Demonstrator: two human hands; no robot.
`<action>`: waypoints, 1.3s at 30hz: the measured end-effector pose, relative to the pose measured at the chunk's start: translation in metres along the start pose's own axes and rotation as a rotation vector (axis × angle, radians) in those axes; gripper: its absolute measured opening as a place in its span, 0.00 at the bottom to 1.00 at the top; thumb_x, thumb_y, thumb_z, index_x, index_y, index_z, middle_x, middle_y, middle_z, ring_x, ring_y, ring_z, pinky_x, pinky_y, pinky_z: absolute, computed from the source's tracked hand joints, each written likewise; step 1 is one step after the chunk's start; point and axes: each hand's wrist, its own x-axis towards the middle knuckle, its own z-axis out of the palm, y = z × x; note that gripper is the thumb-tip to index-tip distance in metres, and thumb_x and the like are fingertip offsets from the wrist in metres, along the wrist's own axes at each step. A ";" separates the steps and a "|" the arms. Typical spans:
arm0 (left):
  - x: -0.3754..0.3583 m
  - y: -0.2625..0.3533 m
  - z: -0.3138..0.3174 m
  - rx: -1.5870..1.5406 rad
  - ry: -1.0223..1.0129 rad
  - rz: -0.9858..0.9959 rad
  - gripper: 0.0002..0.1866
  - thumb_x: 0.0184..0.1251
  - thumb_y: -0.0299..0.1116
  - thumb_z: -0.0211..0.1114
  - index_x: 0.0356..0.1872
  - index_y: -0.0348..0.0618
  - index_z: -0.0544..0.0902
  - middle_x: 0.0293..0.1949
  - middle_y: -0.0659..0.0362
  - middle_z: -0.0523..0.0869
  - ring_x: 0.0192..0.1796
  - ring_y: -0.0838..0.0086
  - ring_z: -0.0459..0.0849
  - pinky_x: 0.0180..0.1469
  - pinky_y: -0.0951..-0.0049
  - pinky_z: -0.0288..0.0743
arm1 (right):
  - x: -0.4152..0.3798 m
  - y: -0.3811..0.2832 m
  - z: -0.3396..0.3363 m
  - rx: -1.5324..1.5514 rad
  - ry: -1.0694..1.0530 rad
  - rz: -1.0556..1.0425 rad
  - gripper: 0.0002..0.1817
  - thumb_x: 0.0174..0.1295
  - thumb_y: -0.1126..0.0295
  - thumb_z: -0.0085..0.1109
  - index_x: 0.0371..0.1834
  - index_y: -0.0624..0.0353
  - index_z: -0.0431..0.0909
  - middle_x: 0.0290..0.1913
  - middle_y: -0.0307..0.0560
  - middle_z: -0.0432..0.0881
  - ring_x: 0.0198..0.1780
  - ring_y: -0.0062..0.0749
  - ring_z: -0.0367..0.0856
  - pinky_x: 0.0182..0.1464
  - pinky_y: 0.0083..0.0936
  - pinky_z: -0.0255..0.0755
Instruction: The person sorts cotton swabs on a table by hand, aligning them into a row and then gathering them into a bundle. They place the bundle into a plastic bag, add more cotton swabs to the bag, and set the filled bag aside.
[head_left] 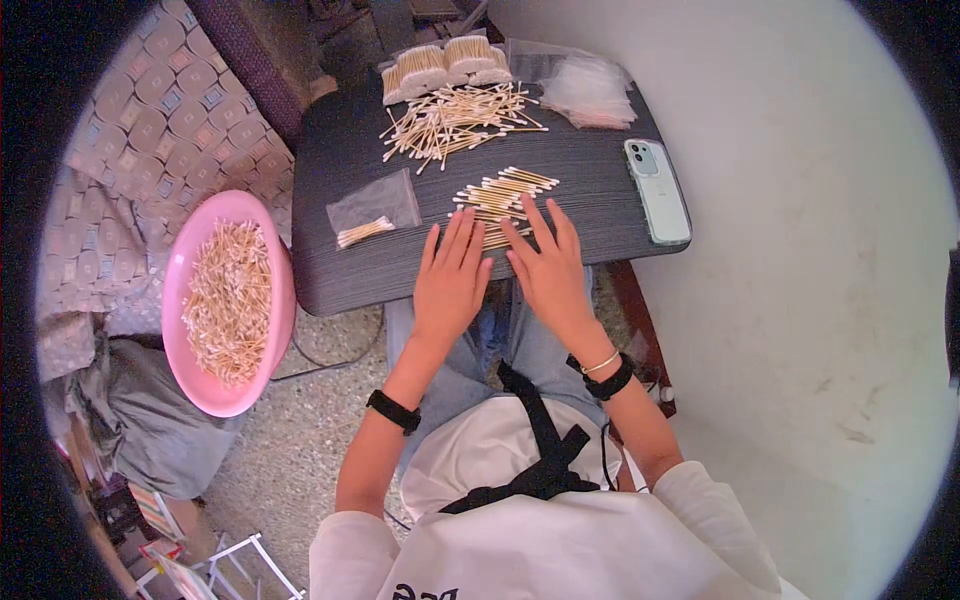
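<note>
On the dark table, a small spread of cotton swabs point(505, 190) lies in front of both hands. My left hand point(452, 275) rests flat at its near left side, fingers stretched out and touching the nearest swabs. My right hand point(552, 270) lies at the near right side, fingers spread, fingertips on the swabs. Left of my left hand is a clear plastic bag point(392, 198), with a small bunch of swabs point(365, 232) at its lower edge. Farther back sits a larger loose heap of swabs point(455, 120).
Bundled swabs point(435, 68) stand at the table's back edge, beside a stack of clear bags point(588, 92). A phone point(657, 190) lies near the right edge. A pink basin point(180, 330) full of swabs is left of the table point(350, 125). A pale wall point(800, 250) rises at the right.
</note>
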 end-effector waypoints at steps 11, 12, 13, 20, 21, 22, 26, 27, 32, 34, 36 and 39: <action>-0.003 -0.001 0.000 -0.080 0.118 0.031 0.23 0.69 0.32 0.59 0.64 0.36 0.74 0.67 0.52 0.72 0.71 0.61 0.69 0.75 0.57 0.58 | -0.006 0.007 -0.004 -0.026 -0.020 -0.022 0.22 0.62 0.66 0.61 0.62 0.42 0.79 0.75 0.47 0.61 0.72 0.56 0.59 0.70 0.53 0.59; -0.004 -0.002 0.000 -0.093 0.124 0.034 0.23 0.67 0.30 0.59 0.63 0.36 0.74 0.66 0.52 0.73 0.69 0.59 0.70 0.74 0.57 0.59 | -0.007 0.007 -0.004 -0.027 -0.020 -0.023 0.22 0.63 0.66 0.61 0.62 0.42 0.79 0.75 0.48 0.61 0.72 0.57 0.60 0.70 0.53 0.59; -0.005 -0.003 0.000 -0.106 0.131 0.037 0.22 0.66 0.29 0.60 0.61 0.35 0.75 0.64 0.52 0.74 0.68 0.58 0.71 0.73 0.57 0.61 | -0.007 0.006 -0.004 -0.027 -0.021 -0.024 0.22 0.63 0.66 0.60 0.62 0.42 0.78 0.75 0.48 0.61 0.72 0.57 0.60 0.70 0.54 0.59; -0.005 -0.006 -0.003 -0.238 0.175 0.088 0.21 0.57 0.19 0.62 0.55 0.34 0.78 0.55 0.51 0.78 0.61 0.54 0.76 0.69 0.56 0.69 | -0.009 0.005 -0.003 -0.042 -0.020 -0.012 0.23 0.63 0.67 0.59 0.63 0.44 0.77 0.75 0.50 0.62 0.71 0.57 0.61 0.70 0.53 0.59; -0.005 -0.006 -0.003 -0.235 0.180 0.098 0.21 0.57 0.19 0.62 0.55 0.34 0.78 0.55 0.52 0.78 0.61 0.54 0.76 0.69 0.56 0.69 | -0.009 0.004 -0.003 -0.049 -0.022 -0.010 0.23 0.63 0.67 0.59 0.63 0.44 0.77 0.74 0.50 0.62 0.71 0.57 0.61 0.70 0.53 0.59; -0.006 -0.007 -0.003 -0.232 0.185 0.108 0.21 0.57 0.19 0.62 0.55 0.34 0.78 0.55 0.52 0.78 0.61 0.54 0.76 0.69 0.56 0.69 | -0.010 0.004 -0.003 -0.055 -0.024 -0.009 0.23 0.63 0.67 0.59 0.63 0.44 0.77 0.74 0.50 0.62 0.71 0.56 0.61 0.70 0.53 0.59; -0.008 -0.005 -0.008 -0.232 0.196 0.148 0.21 0.56 0.18 0.63 0.53 0.35 0.79 0.52 0.52 0.79 0.57 0.55 0.77 0.66 0.58 0.71 | -0.012 0.005 0.001 -0.068 -0.013 -0.014 0.24 0.61 0.68 0.59 0.64 0.44 0.76 0.74 0.50 0.63 0.71 0.56 0.62 0.70 0.53 0.59; -0.007 -0.004 -0.009 -0.281 0.205 0.122 0.21 0.55 0.18 0.63 0.52 0.36 0.80 0.51 0.53 0.79 0.56 0.55 0.77 0.63 0.58 0.72 | -0.012 0.005 0.001 -0.066 -0.011 -0.015 0.25 0.61 0.68 0.60 0.64 0.45 0.76 0.74 0.50 0.63 0.70 0.56 0.62 0.70 0.53 0.59; -0.001 -0.006 -0.012 -0.451 0.248 0.018 0.18 0.53 0.15 0.63 0.47 0.37 0.82 0.45 0.53 0.81 0.49 0.56 0.79 0.52 0.59 0.75 | -0.012 0.003 -0.001 -0.057 -0.013 -0.012 0.26 0.59 0.70 0.61 0.64 0.45 0.76 0.74 0.50 0.63 0.69 0.55 0.63 0.70 0.52 0.59; 0.000 -0.006 -0.014 -0.439 0.236 0.024 0.17 0.53 0.15 0.64 0.46 0.37 0.82 0.44 0.53 0.80 0.48 0.56 0.78 0.50 0.59 0.74 | -0.012 0.004 0.001 -0.057 -0.005 -0.018 0.26 0.59 0.70 0.61 0.64 0.45 0.76 0.73 0.50 0.64 0.69 0.54 0.64 0.70 0.52 0.59; 0.003 -0.004 -0.015 -0.429 0.234 0.010 0.16 0.53 0.16 0.64 0.45 0.37 0.82 0.43 0.53 0.80 0.47 0.56 0.78 0.50 0.59 0.74 | -0.012 0.004 0.000 -0.056 -0.008 -0.014 0.27 0.59 0.70 0.61 0.64 0.44 0.76 0.73 0.50 0.64 0.69 0.54 0.64 0.70 0.52 0.58; 0.007 -0.001 -0.016 -0.409 0.226 -0.036 0.15 0.54 0.17 0.64 0.45 0.37 0.82 0.41 0.52 0.79 0.46 0.57 0.78 0.49 0.60 0.75 | -0.013 0.002 0.000 -0.053 -0.011 -0.003 0.27 0.59 0.69 0.61 0.64 0.44 0.76 0.72 0.49 0.65 0.69 0.53 0.64 0.70 0.51 0.58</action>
